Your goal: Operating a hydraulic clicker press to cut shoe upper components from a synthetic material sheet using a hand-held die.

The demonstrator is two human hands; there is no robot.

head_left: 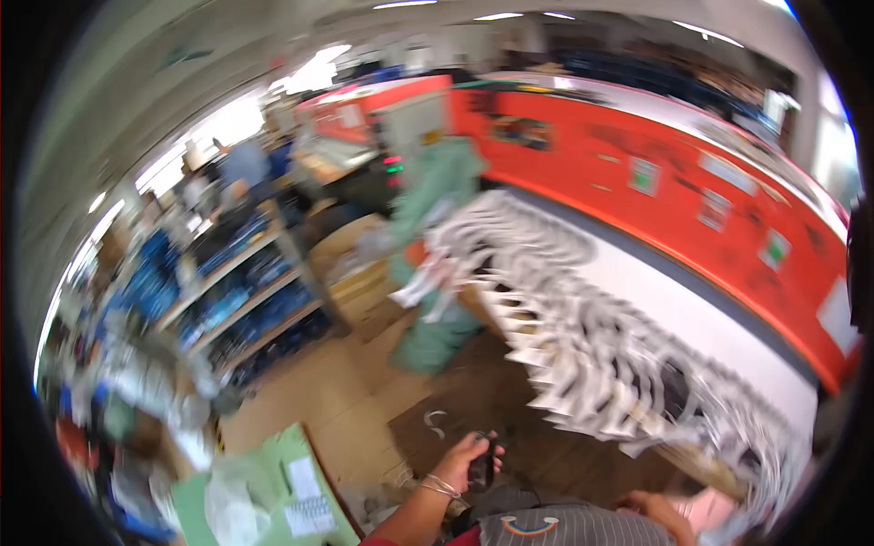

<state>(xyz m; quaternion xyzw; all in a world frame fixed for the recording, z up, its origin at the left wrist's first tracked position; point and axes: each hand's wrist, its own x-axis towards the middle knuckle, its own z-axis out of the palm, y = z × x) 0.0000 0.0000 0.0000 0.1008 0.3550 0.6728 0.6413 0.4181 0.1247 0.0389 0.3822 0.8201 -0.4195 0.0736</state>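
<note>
My left hand [462, 462] is raised in front of me with its fingers wrapped round a small black object [482, 466], whose exact kind is too blurred to make out. Thin bangles circle that wrist. Lower right, my right hand [648, 506] is beside my striped apron [569, 528], close to a pink sheet [706, 510]; blur smears its fingers. Beyond the hands, a long row of overlapping white and grey cut pieces [592, 346] runs along the foot of an orange-red machine.
The orange-red machine [583, 164] stretches across the right. Green sacks [437, 337] and a cardboard box [369, 291] stand in the middle. A shelf rack [259, 300] with blue items is at left. Near left, a green board [282, 455] bears a plastic bag [235, 500] and papers.
</note>
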